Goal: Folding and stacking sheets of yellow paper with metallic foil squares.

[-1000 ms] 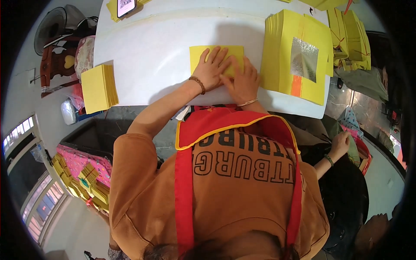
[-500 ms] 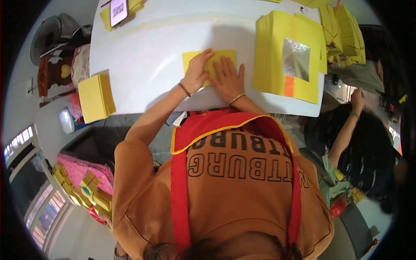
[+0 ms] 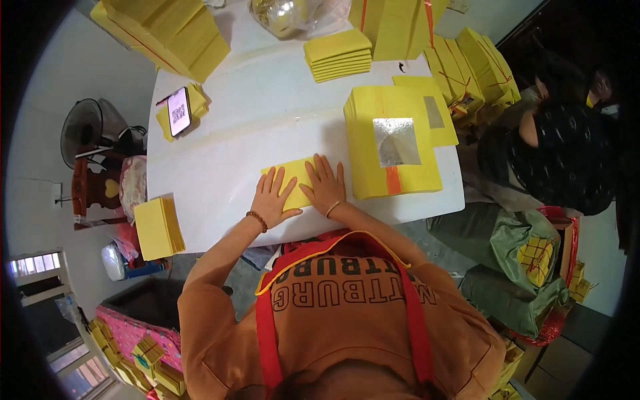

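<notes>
Paper (image 3: 297, 170), yellow, lay flat on desk (image 3: 220, 180) near your edge, between small stack (image 3: 153, 230) at left and thick foil-patched pile (image 3: 362, 153) at right. Your left hand (image 3: 272, 201) and right hand (image 3: 327, 190) were spread, palms down over paper, pinching nothing. Step in hand looked like pressing or smoothing paper flat; next move seemed to call for even pressure, then fingers lifting clear without dragging it.
</notes>
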{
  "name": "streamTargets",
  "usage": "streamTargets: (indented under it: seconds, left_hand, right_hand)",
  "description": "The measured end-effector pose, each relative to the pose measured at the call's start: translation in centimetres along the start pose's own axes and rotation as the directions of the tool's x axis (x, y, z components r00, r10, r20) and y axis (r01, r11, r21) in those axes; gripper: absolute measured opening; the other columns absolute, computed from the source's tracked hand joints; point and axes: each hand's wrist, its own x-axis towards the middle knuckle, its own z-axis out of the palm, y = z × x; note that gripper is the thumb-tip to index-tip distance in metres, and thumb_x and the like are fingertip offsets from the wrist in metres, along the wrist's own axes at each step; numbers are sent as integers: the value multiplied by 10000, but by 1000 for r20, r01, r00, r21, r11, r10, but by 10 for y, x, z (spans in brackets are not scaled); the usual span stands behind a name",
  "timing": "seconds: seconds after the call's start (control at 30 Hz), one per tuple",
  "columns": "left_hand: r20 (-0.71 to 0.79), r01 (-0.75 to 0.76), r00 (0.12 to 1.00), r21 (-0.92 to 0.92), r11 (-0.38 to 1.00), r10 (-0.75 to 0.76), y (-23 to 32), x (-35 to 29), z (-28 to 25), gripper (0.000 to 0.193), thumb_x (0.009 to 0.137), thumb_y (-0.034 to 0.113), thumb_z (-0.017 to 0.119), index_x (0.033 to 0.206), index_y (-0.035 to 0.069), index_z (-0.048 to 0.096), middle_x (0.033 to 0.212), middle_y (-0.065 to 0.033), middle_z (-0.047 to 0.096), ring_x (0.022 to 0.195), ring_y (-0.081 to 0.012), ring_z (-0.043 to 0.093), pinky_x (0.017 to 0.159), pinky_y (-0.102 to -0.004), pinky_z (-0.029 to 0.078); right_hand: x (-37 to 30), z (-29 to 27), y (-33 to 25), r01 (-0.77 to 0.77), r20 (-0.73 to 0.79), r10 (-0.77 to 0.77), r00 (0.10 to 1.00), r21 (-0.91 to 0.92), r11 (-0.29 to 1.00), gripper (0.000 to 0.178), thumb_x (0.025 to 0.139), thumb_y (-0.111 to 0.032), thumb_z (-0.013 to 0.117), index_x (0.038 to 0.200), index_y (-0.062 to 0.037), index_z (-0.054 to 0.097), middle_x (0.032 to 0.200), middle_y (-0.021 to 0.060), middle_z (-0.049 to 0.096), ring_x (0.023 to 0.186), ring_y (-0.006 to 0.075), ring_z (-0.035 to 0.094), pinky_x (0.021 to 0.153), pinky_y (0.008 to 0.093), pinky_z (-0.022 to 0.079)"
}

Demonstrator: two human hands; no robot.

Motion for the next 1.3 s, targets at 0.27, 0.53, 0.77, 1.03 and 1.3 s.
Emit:
streamTargets:
  seconds: [0.27,0.53,0.77,1.03,1.3]
  left_hand:
    - [1,-179,983,215,960,183,17,14,-14,640,716,302,634,1216,-30,412,1210,-202,449,1078,-329,459,798,-394,459]
    - [-52,114,990,-212,971,-128,-22,41,-53,529,729,91,563,1244,73,443,910,-160,603,793,-287,587,669,-380,492]
    - [-537,26,843,60,998,11,-55,228,-131,537,756,49,514,1278,104,399,913,-124,596,729,-282,582,629,-387,484]
    - [-279,30,958,340,940,71,-78,384,-71,493,783,118,507,1257,169,379,854,-113,599,745,-270,602,584,-380,487]
    - [-125,-55,985,414,908,117,-74,385,-43,481,815,132,458,1285,178,362,897,-109,568,835,-261,579,633,-367,491]
  right_hand:
    - [7,3,6,-8,-15,8,1000,12,1000,581,842,-391,465,1319,-83,344,1406,139,231,1316,269,177,1006,593,117]
    - [-51,-173,-2,-162,244,-189,951,916,368,575,887,-264,475,1373,-54,251,1415,177,222,1323,266,192,1062,394,190]
    - [-99,-227,92,56,-72,126,989,991,124,355,881,-70,478,1232,-20,459,1068,121,594,920,168,583,785,272,448]
    - [-82,-221,131,-73,-398,447,801,677,733,218,849,-46,529,1058,-7,573,977,98,630,901,180,591,779,288,440]
    - [-67,-217,157,-129,-416,387,823,527,840,204,832,-40,543,1032,-15,580,978,109,628,906,245,592,779,311,441]
